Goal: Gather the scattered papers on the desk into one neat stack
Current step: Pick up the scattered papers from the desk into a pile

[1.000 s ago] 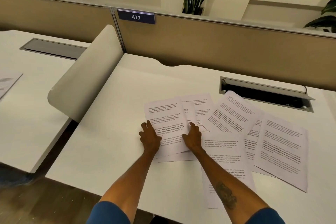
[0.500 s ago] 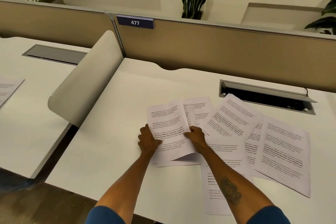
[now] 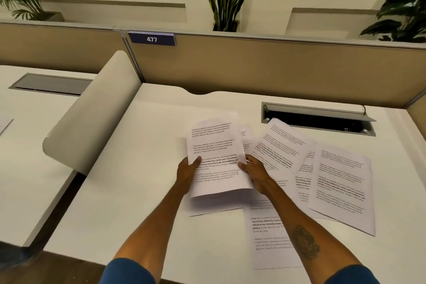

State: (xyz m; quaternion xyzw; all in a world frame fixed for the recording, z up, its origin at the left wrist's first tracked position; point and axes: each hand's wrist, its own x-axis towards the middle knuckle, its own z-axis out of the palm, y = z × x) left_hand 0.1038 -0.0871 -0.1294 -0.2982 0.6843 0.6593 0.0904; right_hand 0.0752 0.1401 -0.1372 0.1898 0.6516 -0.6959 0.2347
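Counter point(image 3: 143, 191) surface in white stretches before us, with a curved cream divider point(image 3: 92, 113) at its left edge and a tan partition carrying a blue "477" plate point(image 3: 151, 39) behind. Our left hand point(image 3: 187, 172) pinches the left edge of a printed sheet point(image 3: 215, 154), thumb on top, and our right hand point(image 3: 254, 172) grips its right edge the same way, so both hands are closed on this one page, its far end raised off the counter. Under it we see another sheet lying flat. Right of our hands the remaining papers point(image 3: 341, 182) lie fanned and overlapping, one point(image 3: 269, 235) running beneath our right forearm toward the near edge. Beyond them an open cable tray point(image 3: 318, 120) is sunk into the counter, the corner of one sheet touching its rim.
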